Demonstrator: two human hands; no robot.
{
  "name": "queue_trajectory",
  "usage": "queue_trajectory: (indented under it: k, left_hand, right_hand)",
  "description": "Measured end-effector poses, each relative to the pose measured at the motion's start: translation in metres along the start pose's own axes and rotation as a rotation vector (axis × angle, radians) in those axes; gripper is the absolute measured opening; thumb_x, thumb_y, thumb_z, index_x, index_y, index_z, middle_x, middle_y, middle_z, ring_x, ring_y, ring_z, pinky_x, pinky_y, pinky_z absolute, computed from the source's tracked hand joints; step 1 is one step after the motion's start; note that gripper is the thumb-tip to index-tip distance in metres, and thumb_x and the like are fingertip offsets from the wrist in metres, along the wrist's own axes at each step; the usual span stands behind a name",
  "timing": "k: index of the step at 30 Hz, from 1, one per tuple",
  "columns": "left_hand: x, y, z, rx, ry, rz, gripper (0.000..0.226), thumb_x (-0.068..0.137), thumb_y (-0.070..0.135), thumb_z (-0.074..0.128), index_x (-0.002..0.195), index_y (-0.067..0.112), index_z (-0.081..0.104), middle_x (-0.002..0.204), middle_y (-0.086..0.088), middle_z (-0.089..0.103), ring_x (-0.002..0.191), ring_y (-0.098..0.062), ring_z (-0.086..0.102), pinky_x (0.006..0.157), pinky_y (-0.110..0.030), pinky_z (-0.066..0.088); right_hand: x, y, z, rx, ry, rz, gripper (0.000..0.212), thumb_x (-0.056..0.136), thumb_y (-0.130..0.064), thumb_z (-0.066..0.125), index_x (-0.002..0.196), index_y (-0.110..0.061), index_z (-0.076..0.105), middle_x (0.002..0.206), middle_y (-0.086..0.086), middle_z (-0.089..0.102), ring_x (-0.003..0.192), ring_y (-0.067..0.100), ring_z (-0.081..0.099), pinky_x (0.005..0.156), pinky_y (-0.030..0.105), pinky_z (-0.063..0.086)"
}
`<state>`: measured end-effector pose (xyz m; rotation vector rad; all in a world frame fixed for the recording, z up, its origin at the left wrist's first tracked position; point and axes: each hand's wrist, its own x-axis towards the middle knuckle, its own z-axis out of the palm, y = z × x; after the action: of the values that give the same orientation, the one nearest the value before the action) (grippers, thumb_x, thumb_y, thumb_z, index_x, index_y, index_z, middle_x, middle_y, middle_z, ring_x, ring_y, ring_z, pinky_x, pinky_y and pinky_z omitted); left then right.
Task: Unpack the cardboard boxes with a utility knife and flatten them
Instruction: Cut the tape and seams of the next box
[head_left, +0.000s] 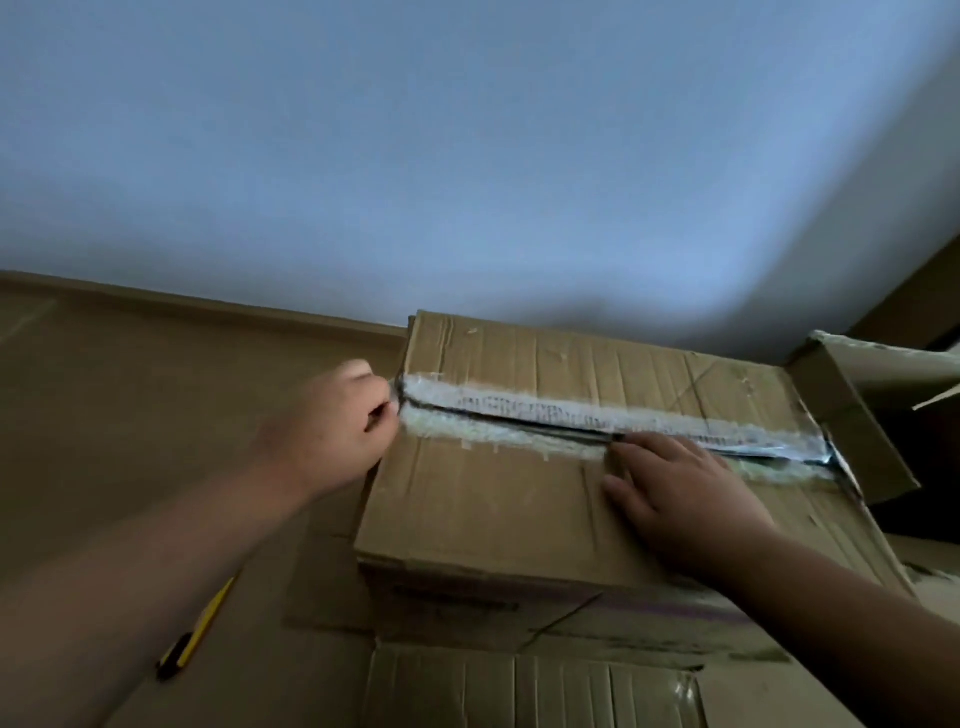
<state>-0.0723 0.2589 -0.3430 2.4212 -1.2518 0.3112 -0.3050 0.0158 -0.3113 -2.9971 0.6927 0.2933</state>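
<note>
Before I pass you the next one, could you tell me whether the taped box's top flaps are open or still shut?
Still shut: the flaps of the box lie flat, though a dark slit runs along the tape.

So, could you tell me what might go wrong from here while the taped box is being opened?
1. The yellow utility knife lies on the flattened cardboard partly under the left forearm; lowering the arm could land on it.
2. The right hand rests beside the slit seam; fingers slipping in could get pinched or scraped.
3. The left hand grips the torn tape at the box edge; a hard tug could shift the box.
</note>
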Motion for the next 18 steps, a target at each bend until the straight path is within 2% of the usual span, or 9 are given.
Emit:
queue_trajectory:
  k: [2,5,8,10,13,18]
  left_hand:
    - [0.007,0.009,0.001,0.142,-0.047,0.011,0.03,0.09,0.038,0.043,0.066,0.021,0.049,0.071,0.004,0.04,0.056,-0.018,0.042,0.047,-0.027,0.03]
    - [0.016,0.035,0.004,0.26,-0.153,-0.016,0.025,0.095,0.041,0.043,0.085,0.027,0.06,0.081,0.011,0.044,0.068,-0.012,0.047,0.05,-0.027,0.034]
    - [0.023,0.067,0.009,0.243,-0.286,0.075,0.03,0.097,0.046,0.036,0.104,0.033,0.063,0.099,0.015,0.052,0.085,-0.007,0.056,0.057,-0.027,0.045]
    - [0.027,0.084,0.015,0.255,-0.34,0.108,0.033,0.097,0.046,0.034,0.111,0.034,0.062,0.104,0.015,0.054,0.09,-0.007,0.057,0.062,-0.026,0.05]
    - [0.033,0.103,0.024,0.267,-0.366,0.115,0.034,0.098,0.046,0.034,0.11,0.032,0.063,0.101,0.013,0.053,0.091,-0.007,0.056,0.061,-0.026,0.046]
    - [0.046,0.118,0.026,0.3,-0.371,0.1,0.036,0.098,0.048,0.033,0.095,0.027,0.063,0.09,0.01,0.047,0.08,-0.011,0.054,0.065,-0.033,0.05]
  right_hand:
    - [-0.004,0.016,0.003,0.005,0.02,0.02,0.051,0.099,-0.058,0.027,0.14,-0.035,0.046,0.146,-0.012,0.046,0.135,0.012,0.04,0.111,0.034,0.031]
    - [-0.006,0.034,0.007,0.0,0.059,0.044,0.048,0.097,-0.06,0.022,0.125,-0.037,0.054,0.135,-0.013,0.054,0.125,0.01,0.047,0.105,0.033,0.037]
    - [-0.003,0.045,0.012,0.022,0.072,0.052,0.055,0.098,-0.061,0.022,0.137,-0.034,0.049,0.146,-0.012,0.048,0.135,0.011,0.041,0.112,0.034,0.031]
    - [-0.002,0.047,0.017,0.034,0.035,0.056,0.064,0.098,-0.062,0.019,0.149,-0.029,0.037,0.157,-0.008,0.035,0.145,0.014,0.029,0.118,0.036,0.022]
    - [-0.002,0.057,0.021,0.073,-0.026,0.111,0.08,0.094,-0.071,0.016,0.155,-0.02,0.026,0.16,0.0,0.03,0.149,0.019,0.022,0.122,0.04,0.015]
    - [-0.004,0.075,0.014,0.11,-0.005,0.066,0.077,0.09,-0.075,0.026,0.145,-0.024,0.038,0.147,-0.002,0.045,0.137,0.018,0.037,0.117,0.037,0.026]
